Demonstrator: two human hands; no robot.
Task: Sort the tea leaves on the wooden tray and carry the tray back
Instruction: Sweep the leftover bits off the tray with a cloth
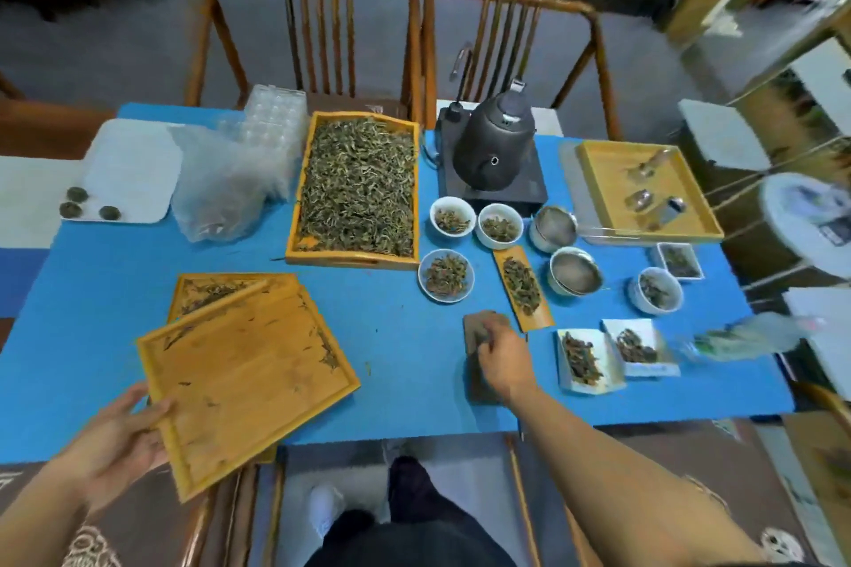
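Note:
My left hand [122, 433] grips the near-left edge of a nearly bare wooden tray [244, 387], tilted and overhanging the table's front edge, with a few leaf scraps on it. Beneath it lies a second wooden tray [216, 290] with some tea leaves at its far end. A larger wooden tray full of tea leaves [357, 189] stands behind them at the table's middle. My right hand [504, 359] rests on a small brown pad [481, 331] on the blue table, fingers curled on its top edge.
White bowls of leaves [445, 275], a narrow wooden scoop of leaves [522, 288], strainer cups [575, 274] and white dishes [582, 359] crowd the right side. A dark kettle [495, 147] stands on its base behind. Plastic bags [221, 184] lie left. Two chairs [317, 37] stand opposite.

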